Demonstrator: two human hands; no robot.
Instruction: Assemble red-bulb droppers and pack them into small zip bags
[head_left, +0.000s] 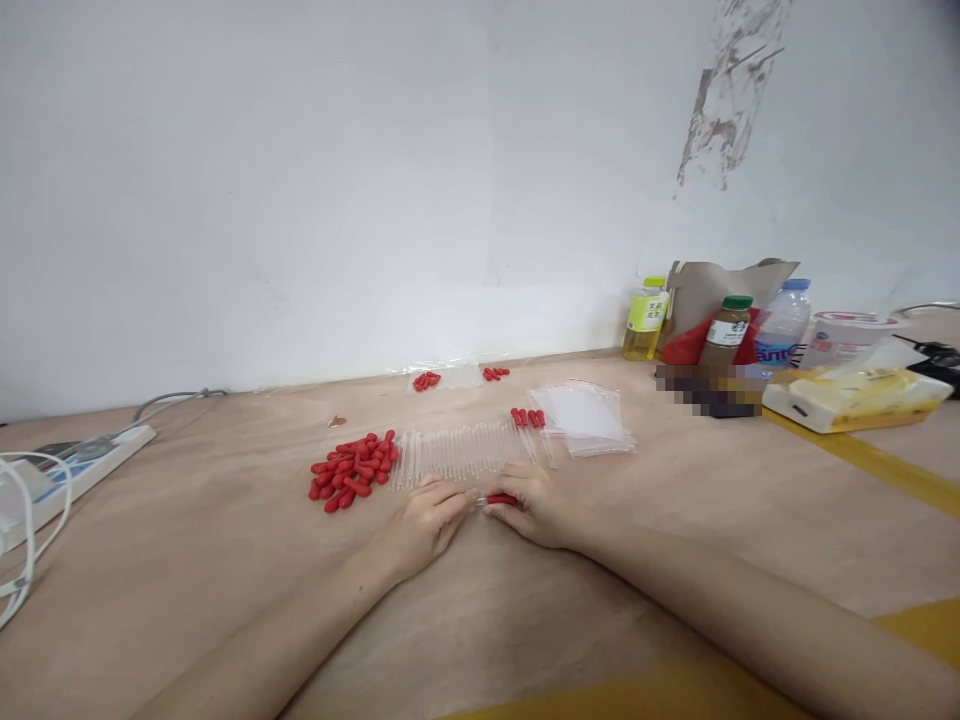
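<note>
Main risk: clear tube (481, 502) slipping or cracking if pushed off-axis against the red bulb (501, 499). Second: knuckles nudging the row of clear tubes (454, 452) out of line, since it lay just beyond the fingers. Left hand (433, 515) was closed, fingertips pinching the tube, mostly hidden. Right hand (536, 505) was closed too, thumb and fingers gripping the bulb. Both parts sat end to end between the hands; couldn't tell how far the tube was in.

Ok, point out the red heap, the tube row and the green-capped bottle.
Red heap (349, 468): head view, on its middle.
Tube row (454, 452): head view, on its middle.
Green-capped bottle (726, 334): head view, on its label.
</note>
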